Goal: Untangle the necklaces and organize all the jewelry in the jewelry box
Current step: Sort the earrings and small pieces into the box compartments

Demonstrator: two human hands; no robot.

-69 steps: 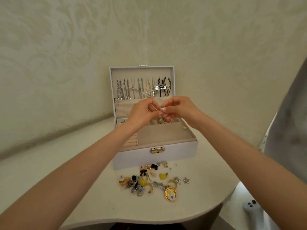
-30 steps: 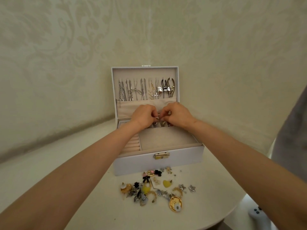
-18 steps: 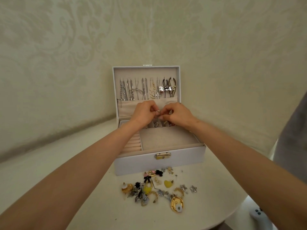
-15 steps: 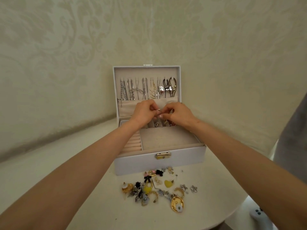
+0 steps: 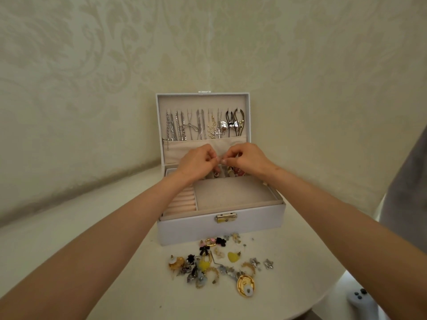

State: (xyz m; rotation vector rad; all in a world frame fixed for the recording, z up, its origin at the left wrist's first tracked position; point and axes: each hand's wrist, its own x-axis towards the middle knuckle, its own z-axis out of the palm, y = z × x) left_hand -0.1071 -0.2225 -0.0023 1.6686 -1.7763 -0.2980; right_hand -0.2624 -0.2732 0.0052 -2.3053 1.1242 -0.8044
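Observation:
A white jewelry box (image 5: 254, 221) stands open on the table, its lid upright. Several necklaces (image 5: 203, 125) hang in a row inside the lid. My left hand (image 5: 196, 161) and my right hand (image 5: 248, 158) meet fingertip to fingertip above the box's back compartments, pinching a tiny piece of jewelry between them; it is too small to identify. A few small pieces (image 5: 233, 173) lie in the back compartments under my hands. A loose pile of earrings and charms (image 5: 217, 264) lies on the table in front of the box.
The box's large front compartment (image 5: 233, 196) and ring rolls (image 5: 182, 202) show beige lining. The rounded table edge (image 5: 323, 303) runs at lower right, with a white controller (image 5: 359, 301) below it. A patterned wall stands close behind the box.
Both hands rose slightly from the back compartments and stay joined at the fingertips. The small shiny piece seen between them earlier is now barely visible.

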